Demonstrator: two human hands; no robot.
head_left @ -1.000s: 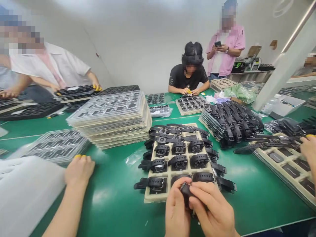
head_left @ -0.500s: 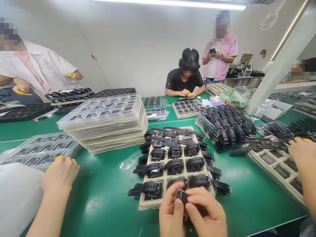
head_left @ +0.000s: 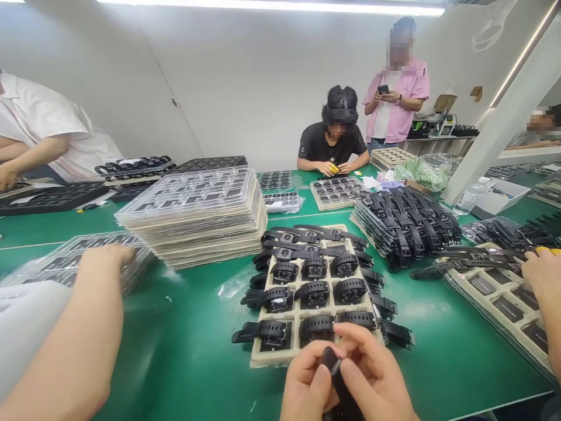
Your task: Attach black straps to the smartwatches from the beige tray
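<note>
At the bottom middle, my left hand [head_left: 305,377] and my right hand [head_left: 376,371] are closed together on a black watch strap [head_left: 345,394]. The strap's rounded end points up between my thumbs, and its lower part runs down out of view. Just beyond my fingers lies a cream tray [head_left: 294,327] whose compartments hold black watches, such as this looped watch [head_left: 316,328], with their backs showing. More straps drape over the tray's far end and sides.
Left of the tray stands a tall stack of trays [head_left: 205,234]; right, a stack heaped with watches [head_left: 405,225]. One neighbour's arm [head_left: 94,327] reaches in at the left; another's hand [head_left: 541,272] works over a tray [head_left: 491,310] at the right. Other people are farther back.
My fingers have shifted on the strap, and its rounded end now shows upright between them. The neighbour's hand at the left has moved forward onto the clear trays.
</note>
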